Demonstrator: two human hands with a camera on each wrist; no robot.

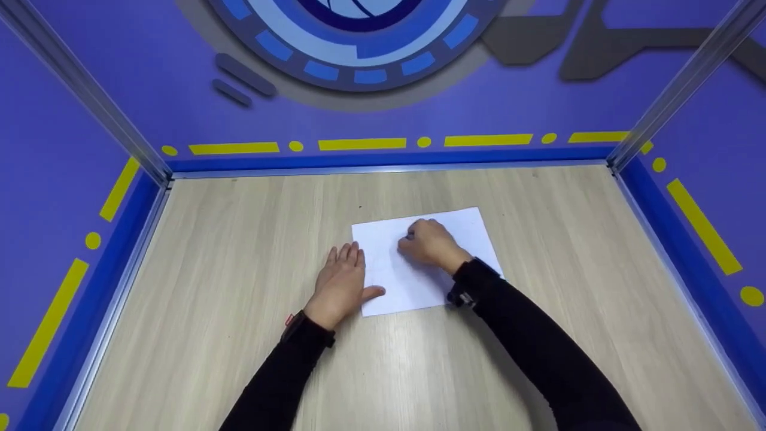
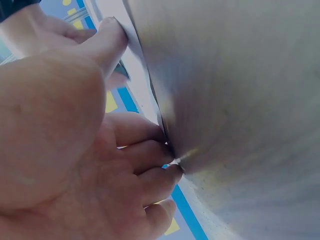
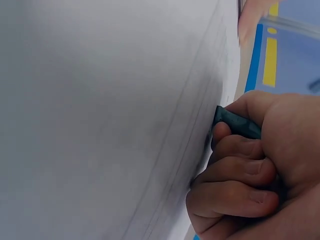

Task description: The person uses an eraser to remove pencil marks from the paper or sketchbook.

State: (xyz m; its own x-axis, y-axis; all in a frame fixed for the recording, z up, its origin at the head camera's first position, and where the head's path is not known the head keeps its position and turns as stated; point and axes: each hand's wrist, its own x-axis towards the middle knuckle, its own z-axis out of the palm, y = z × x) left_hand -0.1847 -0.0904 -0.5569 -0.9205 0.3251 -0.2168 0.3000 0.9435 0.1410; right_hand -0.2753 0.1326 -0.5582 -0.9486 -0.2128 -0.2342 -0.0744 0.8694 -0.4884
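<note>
A white sheet of paper (image 1: 389,299) lies slightly turned on the table. My left hand (image 1: 340,287) rests at its left edge, fingers stretched forward and the thumb on the paper. In the left wrist view, the fingertips of the left hand (image 2: 135,165) touch down along the sheet's edge. Over the upper middle of the sheet, my right hand (image 1: 432,244) has its fingers curled round a small dark green object (image 3: 237,123). One blunt end of it shows at the paper; the rest is hidden in the fist, so its kind is unclear. Faint straight lines run across the paper (image 3: 125,125).
The light wood-grain table (image 1: 239,239) surrounds the sheet. Blue-purple printed panels with yellow marks stand at the back wall (image 1: 383,120) and both sides, joined by metal corner posts (image 1: 676,90). Both wrists wear dark straps.
</note>
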